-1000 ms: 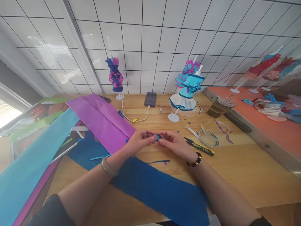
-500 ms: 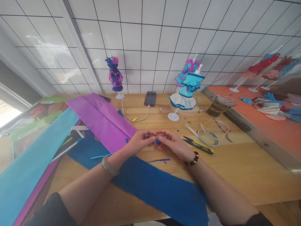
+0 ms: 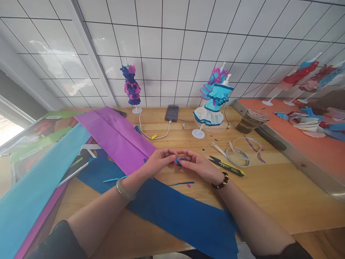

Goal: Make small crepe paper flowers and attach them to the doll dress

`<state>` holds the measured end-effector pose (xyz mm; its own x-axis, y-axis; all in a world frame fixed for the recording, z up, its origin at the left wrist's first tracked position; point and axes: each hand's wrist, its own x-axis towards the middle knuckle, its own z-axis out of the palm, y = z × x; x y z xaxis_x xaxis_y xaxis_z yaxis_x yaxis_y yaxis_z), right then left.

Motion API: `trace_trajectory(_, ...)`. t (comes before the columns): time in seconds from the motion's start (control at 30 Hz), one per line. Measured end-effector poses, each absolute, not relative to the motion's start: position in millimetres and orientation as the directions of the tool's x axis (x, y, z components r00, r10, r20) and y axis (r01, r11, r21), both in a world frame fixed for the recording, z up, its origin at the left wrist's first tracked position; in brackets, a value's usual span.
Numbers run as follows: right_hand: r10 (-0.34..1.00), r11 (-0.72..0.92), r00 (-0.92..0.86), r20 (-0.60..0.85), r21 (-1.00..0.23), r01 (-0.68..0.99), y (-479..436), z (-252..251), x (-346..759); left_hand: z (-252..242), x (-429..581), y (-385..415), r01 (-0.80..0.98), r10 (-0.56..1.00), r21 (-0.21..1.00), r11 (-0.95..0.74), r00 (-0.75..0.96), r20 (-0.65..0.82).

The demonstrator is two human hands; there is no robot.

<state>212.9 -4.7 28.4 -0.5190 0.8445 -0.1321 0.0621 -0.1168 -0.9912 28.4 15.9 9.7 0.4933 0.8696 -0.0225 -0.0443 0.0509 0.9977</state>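
My left hand and my right hand meet over the wooden table, fingertips pinched together on a tiny blue and purple paper piece. A long dark blue paper sheet lies under my forearms. A purple paper sheet lies just left of my left hand. Small snips with yellow-green handles rest on the table right of my right hand.
Two little mannequins in paper dresses stand at the back, a dark blue and pink one and a turquoise and white one. A phone on a cable, tape rolls, a lidded cup, a light blue sheet and an orange table surround me.
Both hands stayed together on the small piece, with the fingers shifting slightly as they work it. Nothing else on the table moved.
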Motion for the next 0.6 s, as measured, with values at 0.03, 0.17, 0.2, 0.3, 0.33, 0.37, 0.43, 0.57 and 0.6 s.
trace_trajectory(0.03,0.848,-0.117,-0.512,-0.136,-0.991,0.070,-4.7,28.1,213.2,8.6,28.3,16.2,-0.051,0.868,0.998,0.045,0.496,-0.014)
trace_trajectory(0.17,0.862,-0.104,-0.494,-0.115,-0.993,0.050,-3.9,23.5,211.3,4.1,29.1,17.3,-0.071,0.861,0.997,0.013,0.508,0.025)
trace_trajectory(0.2,0.862,-0.097,-0.496,-0.105,-0.994,0.043,-3.7,21.7,210.2,3.5,29.4,17.2,-0.061,0.861,0.998,0.004,0.508,0.028)
trace_trajectory(0.3,0.860,-0.084,-0.501,-0.094,-0.996,0.042,-3.2,17.7,207.5,3.9,29.9,16.8,-0.022,0.862,1.000,-0.009,0.507,0.019)
trace_trajectory(0.33,0.860,-0.083,-0.502,-0.095,-0.995,0.045,-3.2,17.4,207.1,4.5,29.9,16.7,-0.017,0.861,1.000,-0.006,0.508,0.013)
trace_trajectory(0.37,0.858,-0.082,-0.505,-0.094,-0.996,0.046,-3.4,17.9,207.0,5.2,29.9,16.8,-0.016,0.861,1.000,0.001,0.509,0.007)
trace_trajectory(0.43,0.852,-0.076,-0.516,-0.083,-0.996,0.036,-3.8,20.5,207.7,6.7,29.7,17.1,-0.020,0.866,1.000,0.015,0.501,-0.003)
trace_trajectory(0.57,0.850,-0.057,-0.523,-0.065,-0.998,0.031,-4.8,26.9,210.2,8.4,29.6,17.7,-0.023,0.881,1.000,0.012,0.474,0.000)
trace_trajectory(0.6,0.851,-0.052,-0.521,-0.063,-0.998,0.035,-4.8,27.6,210.7,8.4,29.7,17.6,-0.025,0.881,1.000,0.009,0.472,0.004)
